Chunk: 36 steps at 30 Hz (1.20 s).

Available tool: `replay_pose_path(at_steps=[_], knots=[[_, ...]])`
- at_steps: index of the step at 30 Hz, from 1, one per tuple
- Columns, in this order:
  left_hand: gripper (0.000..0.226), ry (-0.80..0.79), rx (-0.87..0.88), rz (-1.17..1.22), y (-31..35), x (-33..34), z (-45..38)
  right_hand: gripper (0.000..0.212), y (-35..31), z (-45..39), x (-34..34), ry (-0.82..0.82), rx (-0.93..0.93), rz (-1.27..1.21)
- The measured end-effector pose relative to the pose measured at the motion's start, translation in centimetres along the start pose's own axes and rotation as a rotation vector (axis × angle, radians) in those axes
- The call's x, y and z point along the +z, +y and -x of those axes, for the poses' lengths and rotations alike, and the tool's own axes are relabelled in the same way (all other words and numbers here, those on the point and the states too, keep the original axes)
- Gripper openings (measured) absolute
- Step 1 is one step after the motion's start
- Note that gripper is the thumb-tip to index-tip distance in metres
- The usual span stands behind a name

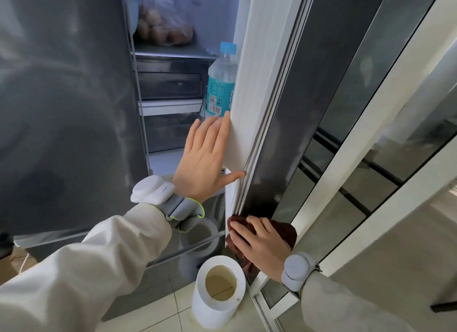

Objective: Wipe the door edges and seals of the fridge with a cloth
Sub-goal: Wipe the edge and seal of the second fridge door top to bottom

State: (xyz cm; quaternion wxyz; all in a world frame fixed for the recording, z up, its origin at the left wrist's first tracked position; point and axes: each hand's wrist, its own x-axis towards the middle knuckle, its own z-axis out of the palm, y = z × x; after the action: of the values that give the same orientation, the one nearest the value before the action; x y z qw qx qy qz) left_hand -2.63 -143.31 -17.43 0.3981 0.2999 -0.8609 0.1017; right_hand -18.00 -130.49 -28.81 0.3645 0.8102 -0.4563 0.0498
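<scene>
Dark reddish-brown fabric, the wiping cloth (284,233), lies under your right hand (262,242) at the bottom end of the open fridge door. Your right fingers curl over the cloth and press it against the lower edge of the dark glossy door panel (296,124), just below where the grey rubber seal strip (262,134) ends. Part of the cloth shows beyond your fingertips and part hangs below your palm.

Your left hand (205,158) is higher up on the same door. Its fingers are straight and spread, laid flat against the white inner door liner (249,104), with the thumb tip touching the seal strip. It holds nothing.

A clear plastic water bottle with a light-blue cap and teal label (221,82) stands just beside the inner liner, directly above your left fingertips. Behind it, the fridge interior shows a glass shelf carrying a bag of brown rounded items (165,30), blurred, and dark drawers (170,84) below.

On the pale tiled floor (158,314), a white cylindrical container with an open top (217,289) stands just beside the door's bottom corner, near your right hand. A white-framed sliding glass door (371,139) runs close along the outer face of the fridge door. The other grey fridge door (64,109) fills the left of the view.
</scene>
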Motion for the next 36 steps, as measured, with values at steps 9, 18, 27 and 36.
replay_pose_path(at_steps=[9, 18, 27, 36], knots=[[0.099, -0.019, 0.012, 0.03, 0.1, 0.3, 0.4, 0.034, 3.1, -2.1, -3.7, 0.117, 0.124, -0.022], [0.103, -0.084, 0.043, 0.063, -0.1, 0.7, 3.0, 0.039, 1.7, -1.6, -1.6, 0.084, 0.061, 0.024], [0.08, 0.018, 0.082, 0.13, -2.1, -1.8, 2.0, 0.033, 3.1, -3.9, -6.0, 0.139, 0.119, -0.078], [0.07, 0.055, 0.08, 0.183, -2.7, -1.5, 0.7, 0.025, 8.3, -14.8, -13.3, 0.331, 0.298, 0.246]])
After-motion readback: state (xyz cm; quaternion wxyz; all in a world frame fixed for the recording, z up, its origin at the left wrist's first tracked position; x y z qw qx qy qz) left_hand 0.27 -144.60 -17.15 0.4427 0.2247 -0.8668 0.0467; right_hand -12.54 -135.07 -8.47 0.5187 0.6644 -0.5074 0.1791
